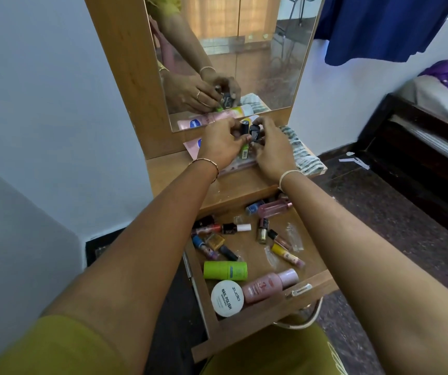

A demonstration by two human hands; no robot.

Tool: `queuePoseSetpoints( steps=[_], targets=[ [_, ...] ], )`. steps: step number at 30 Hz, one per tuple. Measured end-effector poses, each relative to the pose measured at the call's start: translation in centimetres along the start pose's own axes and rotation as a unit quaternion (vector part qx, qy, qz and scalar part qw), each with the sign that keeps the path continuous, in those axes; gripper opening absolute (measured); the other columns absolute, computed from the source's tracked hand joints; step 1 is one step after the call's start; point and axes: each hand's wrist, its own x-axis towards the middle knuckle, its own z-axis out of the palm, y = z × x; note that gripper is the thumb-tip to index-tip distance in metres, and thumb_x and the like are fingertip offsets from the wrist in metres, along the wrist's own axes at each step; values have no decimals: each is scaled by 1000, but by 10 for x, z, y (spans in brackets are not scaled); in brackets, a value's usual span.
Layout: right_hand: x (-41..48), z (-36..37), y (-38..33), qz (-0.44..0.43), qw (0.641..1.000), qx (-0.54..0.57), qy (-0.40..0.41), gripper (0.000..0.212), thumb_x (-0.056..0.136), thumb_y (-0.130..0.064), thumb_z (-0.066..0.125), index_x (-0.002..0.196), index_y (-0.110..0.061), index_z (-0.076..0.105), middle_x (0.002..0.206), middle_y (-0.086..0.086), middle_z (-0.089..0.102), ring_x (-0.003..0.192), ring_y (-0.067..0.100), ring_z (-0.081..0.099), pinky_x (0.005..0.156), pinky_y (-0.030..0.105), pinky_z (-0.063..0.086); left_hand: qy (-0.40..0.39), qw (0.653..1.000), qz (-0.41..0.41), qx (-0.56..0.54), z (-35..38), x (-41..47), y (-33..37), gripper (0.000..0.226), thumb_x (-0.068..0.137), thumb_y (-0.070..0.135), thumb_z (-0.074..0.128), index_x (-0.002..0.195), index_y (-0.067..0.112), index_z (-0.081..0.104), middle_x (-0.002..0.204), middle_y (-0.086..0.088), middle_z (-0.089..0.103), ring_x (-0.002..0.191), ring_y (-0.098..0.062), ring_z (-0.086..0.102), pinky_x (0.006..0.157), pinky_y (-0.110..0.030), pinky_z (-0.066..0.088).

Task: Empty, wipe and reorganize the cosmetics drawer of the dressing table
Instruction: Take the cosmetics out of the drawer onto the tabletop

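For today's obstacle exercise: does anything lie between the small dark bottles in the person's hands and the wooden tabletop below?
Yes. A lime-green tube and a pink tube lie on the wooden tabletop under the small dark bottles that the left hand and right hand hold.

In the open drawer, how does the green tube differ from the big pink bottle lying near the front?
The green tube is bright green; the pink bottle is pale pink. The green tube is a plain cylinder; the pink bottle narrows toward its cap. The green tube lies nearly level in the picture; the pink bottle lies slanted, cap higher. Both lie on their sides near the front of the drawer.
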Motion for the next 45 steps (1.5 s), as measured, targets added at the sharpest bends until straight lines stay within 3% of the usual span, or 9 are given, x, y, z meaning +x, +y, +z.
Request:
queuePoseSetpoints(
  steps=[8, 12, 16, 18, 22, 32, 36, 40, 45],
  targets=[
    [-34, -19, -1, 11, 999, 25, 46, 57, 77, -2, 64, 129, -14, 43, 122, 10, 49, 113, 25, 51, 98, 40, 43, 8, 998, -15, -60, -14, -22, 2, 28, 76, 10, 76, 102, 13, 64, 83, 2, 62, 74, -10, 57, 78, -30, 52],
    [-80, -23, -8, 20, 994, 64, 88, 32, 77, -12, 66, 103, -12, 48, 96, 3, 55, 86, 19, 53, 76, 34, 45, -62, 997, 5, -56, -35, -57, 10, 17, 78, 5, 72, 79, 19, 63, 73, 3, 62, 64, -4, 56, 73, -31, 54],
    [-131, -10, -6, 40, 998, 22, -53, 15, 77, -15, 68, 87, -16, 58, 80, -3, 63, 77, 17, 59, 69, 31, 46, -317, 948, -14, -15, -49, -113, -1, 16, 86, 14, 69, 100, 8, 70, 80, -2, 70, 69, -9, 63, 69, -24, 53],
    [-148, -4, -4, 51, 983, -21, -175, 15, 78, -18, 70, 91, -15, 63, 85, -2, 67, 84, 18, 63, 73, 31, 49, -382, 922, -9, 63, -43, -136, -15, 22, 85, 16, 70, 106, 10, 70, 95, -6, 72, 85, -16, 67, 81, -30, 55],
    [-164, 1, -4, 35, 931, -94, -352, 29, 74, -23, 77, 100, -17, 64, 94, -5, 61, 91, 16, 60, 77, 28, 47, -399, 891, 10, 217, -24, -166, -32, 39, 79, 18, 74, 117, 13, 65, 116, -6, 67, 106, -22, 62, 90, -31, 51],
    [-182, 20, 3, -22, 897, -198, -394, 37, 82, -27, 68, 115, -13, 62, 110, 11, 66, 104, 29, 61, 83, 33, 47, -339, 865, 98, 357, 0, -191, -49, 30, 77, 28, 68, 104, 16, 65, 106, -9, 64, 99, -27, 61, 81, -36, 50],
    [-177, 8, 5, -6, 902, -173, -396, 44, 86, -28, 67, 125, -12, 57, 117, 10, 65, 109, 28, 59, 88, 34, 45, -343, 894, 74, 277, -5, -188, -53, 36, 75, 28, 70, 110, 17, 66, 110, -8, 65, 102, -26, 60, 82, -32, 47],
    [-170, -15, 18, 62, 922, -55, -379, 43, 87, -27, 68, 125, -9, 58, 113, 8, 65, 104, 24, 61, 82, 27, 45, -280, 959, -7, 48, -21, -187, -52, 44, 79, 15, 73, 122, 17, 63, 119, -4, 64, 107, -21, 61, 88, -29, 49],
    [-169, -42, 10, 135, 910, 183, -348, 29, 91, -11, 64, 119, -9, 61, 87, -3, 64, 65, -5, 55, 56, 9, 41, -193, 935, -122, -270, -36, -184, -39, 47, 77, 3, 75, 119, 10, 56, 113, -10, 65, 99, -20, 65, 79, -27, 58]
  ],
)
